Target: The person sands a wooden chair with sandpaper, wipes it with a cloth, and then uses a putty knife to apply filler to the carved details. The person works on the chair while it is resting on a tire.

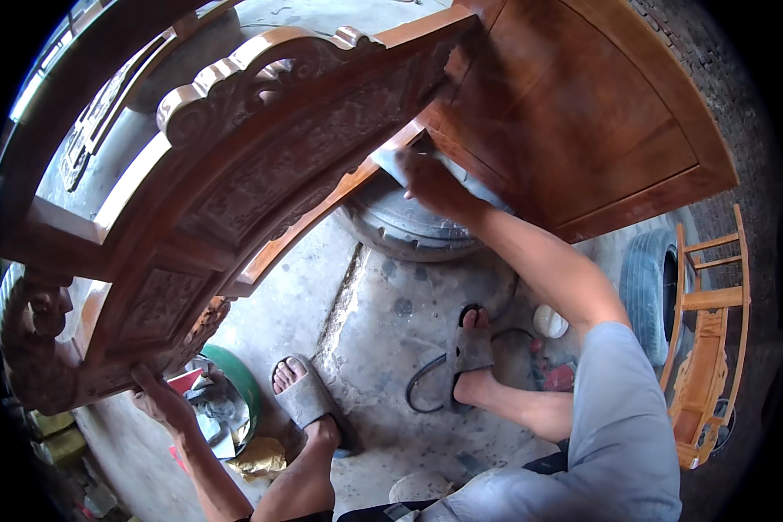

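Note:
A large dark-brown carved wooden chair (304, 165) lies tipped over in front of me, with relief carving and a scrolled crest on its back. Its broad, smooth panel (583, 104) rises at the upper right. Low at the left, my left hand (158, 402) grips the lower edge of the carved back. My right hand (435, 184) reaches in where the back meets the panel, fingers closed and slightly blurred. Beside those fingers shows a pale flat patch; whether they hold it I cannot make out. Beneath the chair lies a black tyre (409, 230).
A green tub (245, 383) of rags and papers stands below my left hand. Right of my legs are another tyre (645, 291) and a small light-wood chair (705, 348). A dark hose (418, 383) curls by my sandalled foot. A crack runs across the concrete floor (383, 313).

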Available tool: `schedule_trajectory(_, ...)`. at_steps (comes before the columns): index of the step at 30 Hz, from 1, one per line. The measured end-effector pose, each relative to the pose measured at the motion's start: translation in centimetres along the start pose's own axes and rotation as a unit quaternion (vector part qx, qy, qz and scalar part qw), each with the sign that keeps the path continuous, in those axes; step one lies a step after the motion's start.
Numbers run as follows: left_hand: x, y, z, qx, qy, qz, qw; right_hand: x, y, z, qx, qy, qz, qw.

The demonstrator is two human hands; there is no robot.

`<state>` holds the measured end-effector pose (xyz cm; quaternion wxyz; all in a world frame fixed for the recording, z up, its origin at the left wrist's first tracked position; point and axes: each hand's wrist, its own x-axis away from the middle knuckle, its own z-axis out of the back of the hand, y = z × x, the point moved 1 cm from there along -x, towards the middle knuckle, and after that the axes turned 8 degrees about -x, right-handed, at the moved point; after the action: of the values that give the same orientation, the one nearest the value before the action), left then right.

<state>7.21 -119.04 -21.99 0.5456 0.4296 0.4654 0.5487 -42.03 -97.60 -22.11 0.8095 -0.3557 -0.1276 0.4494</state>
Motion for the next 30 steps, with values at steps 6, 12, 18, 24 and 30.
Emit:
schedule_trajectory(6, 0.8, 1.4, -1.6, 0.015, -0.026, -0.033, 0.999, 0.6, 4.0, 3.5, 0.087, 0.177, 0.123, 0.973)
schedule_trajectory(12, 0.5, 1.2, -1.4, -0.015, -0.011, -0.007, 1.0, -1.8, 2.6, -6.4, 0.206, 0.059, 0.143, 0.966)
schedule_trajectory(18, 0.6, 1.4, -1.1, 0.009, -0.03, -0.026, 0.999, -4.0, 3.9, -2.0, 0.167, 0.03, -0.013, 0.985)
schedule_trajectory(24, 0.4, 1.1, -0.9, 0.011, -0.004, -0.036, 0.999, -2.6, 2.4, -4.3, 0.153, 0.144, 0.207, 0.956)
schedule_trajectory(30, 0.6, 1.4, -1.3, -0.004, 0.009, -0.014, 1.0, -3.3, 2.4, -4.3, 0.218, 0.122, 0.216, 0.944)
